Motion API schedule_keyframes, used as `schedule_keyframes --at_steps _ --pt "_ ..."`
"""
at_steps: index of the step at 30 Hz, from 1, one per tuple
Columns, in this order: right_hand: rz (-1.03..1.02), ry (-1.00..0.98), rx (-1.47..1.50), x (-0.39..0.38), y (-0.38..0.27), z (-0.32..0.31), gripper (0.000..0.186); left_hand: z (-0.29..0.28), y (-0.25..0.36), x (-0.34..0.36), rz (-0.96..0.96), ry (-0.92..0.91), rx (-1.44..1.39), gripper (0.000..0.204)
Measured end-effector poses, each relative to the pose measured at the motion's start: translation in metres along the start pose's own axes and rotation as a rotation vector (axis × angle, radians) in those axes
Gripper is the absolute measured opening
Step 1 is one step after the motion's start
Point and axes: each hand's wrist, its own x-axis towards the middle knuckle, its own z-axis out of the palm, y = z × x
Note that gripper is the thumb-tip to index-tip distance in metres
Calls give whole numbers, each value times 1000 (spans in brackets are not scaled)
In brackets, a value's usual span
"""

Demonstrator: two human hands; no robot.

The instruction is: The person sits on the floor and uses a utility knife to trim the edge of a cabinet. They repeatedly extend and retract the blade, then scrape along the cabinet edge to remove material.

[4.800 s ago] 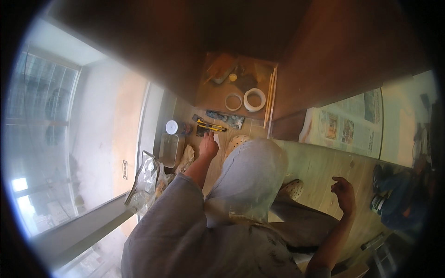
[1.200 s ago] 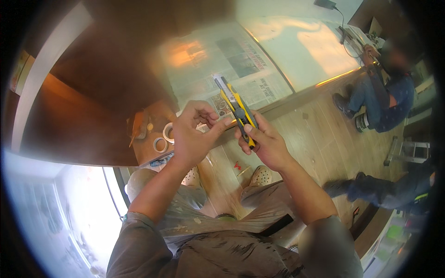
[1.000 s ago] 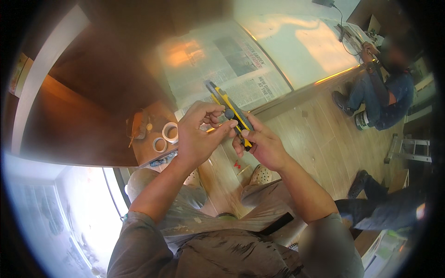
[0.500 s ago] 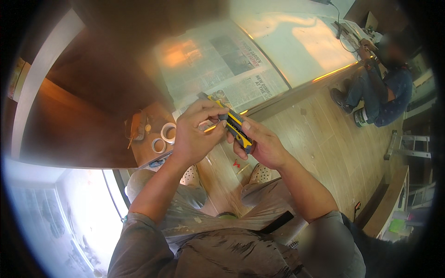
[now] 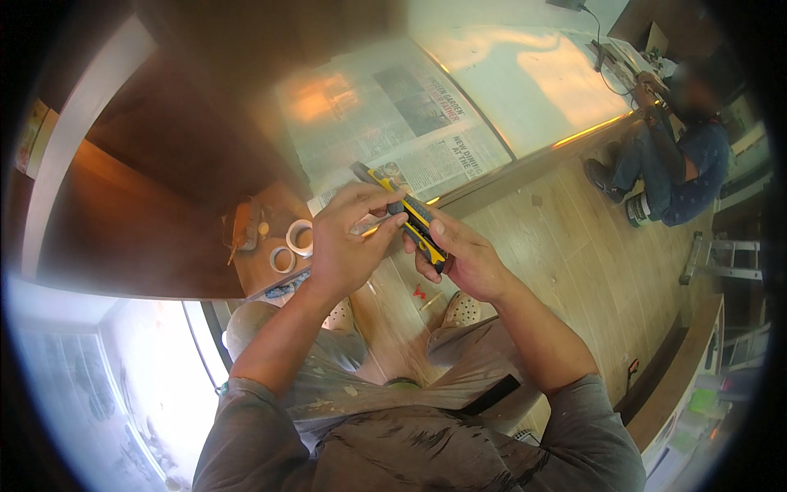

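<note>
R hand (image 5: 469, 252) was wrapped round yellow-black util. knife (image 5: 418, 215), mid-frame; L hand (image 5: 343, 243) part-curled, thumb + index pinching its side. Firm R grip, L fingertips clear of upper-left end, prob. was safest.

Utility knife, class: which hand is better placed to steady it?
Probably the right hand: it grips the utility knife between thumb and fingers, while the left hand pinches near its middle.
</note>
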Motion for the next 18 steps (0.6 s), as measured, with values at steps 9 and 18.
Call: schedule_keyframes --at_steps 9,18 --pt "-43 34 97 -1 -6 5 62 1 8 0 71 107 26 45" --pt "-4 -67 239 -3 -6 -1 59 5 2 -6 161 178 144 38"
